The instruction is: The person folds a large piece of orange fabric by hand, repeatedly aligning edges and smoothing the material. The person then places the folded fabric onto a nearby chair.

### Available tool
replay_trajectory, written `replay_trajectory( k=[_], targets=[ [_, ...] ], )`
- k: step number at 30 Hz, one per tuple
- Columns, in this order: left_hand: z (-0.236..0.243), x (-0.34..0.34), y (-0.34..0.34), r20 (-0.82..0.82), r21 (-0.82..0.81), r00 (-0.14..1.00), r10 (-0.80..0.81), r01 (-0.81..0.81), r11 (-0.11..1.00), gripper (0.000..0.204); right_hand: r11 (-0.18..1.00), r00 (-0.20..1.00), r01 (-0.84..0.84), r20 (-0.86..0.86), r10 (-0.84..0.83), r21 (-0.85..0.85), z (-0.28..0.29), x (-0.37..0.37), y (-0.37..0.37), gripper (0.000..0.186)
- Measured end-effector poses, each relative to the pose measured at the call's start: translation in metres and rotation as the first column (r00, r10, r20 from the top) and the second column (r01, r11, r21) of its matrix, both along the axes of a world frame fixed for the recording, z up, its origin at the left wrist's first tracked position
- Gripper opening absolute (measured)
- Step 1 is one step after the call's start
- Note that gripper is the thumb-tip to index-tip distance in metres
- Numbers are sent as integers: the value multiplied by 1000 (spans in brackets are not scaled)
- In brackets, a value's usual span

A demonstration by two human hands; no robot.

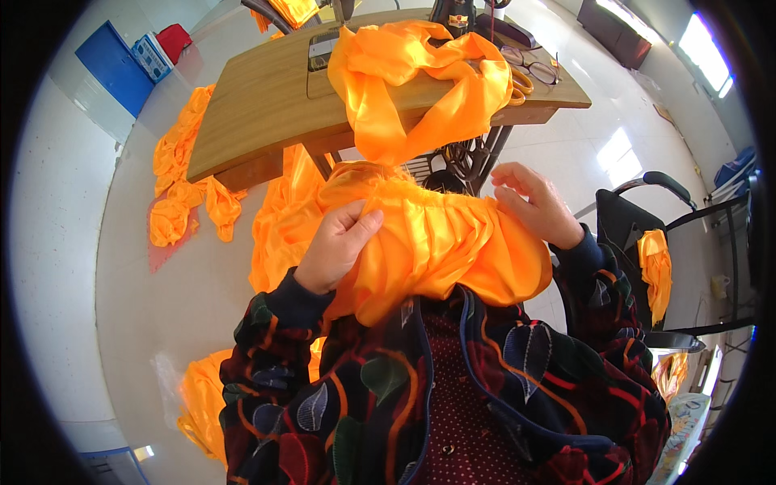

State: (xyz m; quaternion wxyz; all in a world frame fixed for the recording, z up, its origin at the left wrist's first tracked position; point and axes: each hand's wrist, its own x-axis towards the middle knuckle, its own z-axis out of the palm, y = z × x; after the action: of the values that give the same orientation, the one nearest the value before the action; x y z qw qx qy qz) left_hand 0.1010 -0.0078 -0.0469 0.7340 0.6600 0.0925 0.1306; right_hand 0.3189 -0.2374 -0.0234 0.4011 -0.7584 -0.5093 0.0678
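Note:
A bundle of shiny orange satin cloth (pixel 436 242) with a gathered, frayed upper edge lies across my lap. My left hand (pixel 338 242) is closed at the cloth's left part, with a fold between thumb and curled fingers. At the far right end of the gathered edge, my right hand (pixel 529 200) is raised with bent fingers, thumb and fingertips apart. Its palm side is partly hidden, and the thumb is close to the cloth. Ahead, a long looped orange satin strip (pixel 376 77) drapes over the front of a wooden sewing table (pixel 267 97).
Yellow-handled scissors (pixel 520 85) and eyeglasses (pixel 543 71) rest on the table beside a dark machine base (pixel 454 16). Orange cloth heaps (pixel 182 145) lie on the floor to the left. A black chair (pixel 626 218) with orange cloth on it stands at right.

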Motion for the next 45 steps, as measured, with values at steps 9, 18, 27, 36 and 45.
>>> replay_trajectory(
  k=[9,18,27,36,45],
  targets=[
    [16,13,9,-18,-20,1000,-22,22,1000,9,911,904,-405,-115,411,76,29,-24,89,26],
    [9,23,18,-75,208,997,-14,30,978,16,939,932,-335,-171,319,-80,25,-21,117,33],
    [-35,26,29,-67,2,996,-66,66,998,38,946,962,-264,120,245,187,66,30,154,39],
    [-93,28,38,-289,-7,957,15,-18,1000,34,930,883,163,469,11,-328,59,77,264,70],
    [-78,27,43,-229,-197,968,-100,55,979,30,997,921,71,384,-59,-17,56,119,260,33]
  ],
)
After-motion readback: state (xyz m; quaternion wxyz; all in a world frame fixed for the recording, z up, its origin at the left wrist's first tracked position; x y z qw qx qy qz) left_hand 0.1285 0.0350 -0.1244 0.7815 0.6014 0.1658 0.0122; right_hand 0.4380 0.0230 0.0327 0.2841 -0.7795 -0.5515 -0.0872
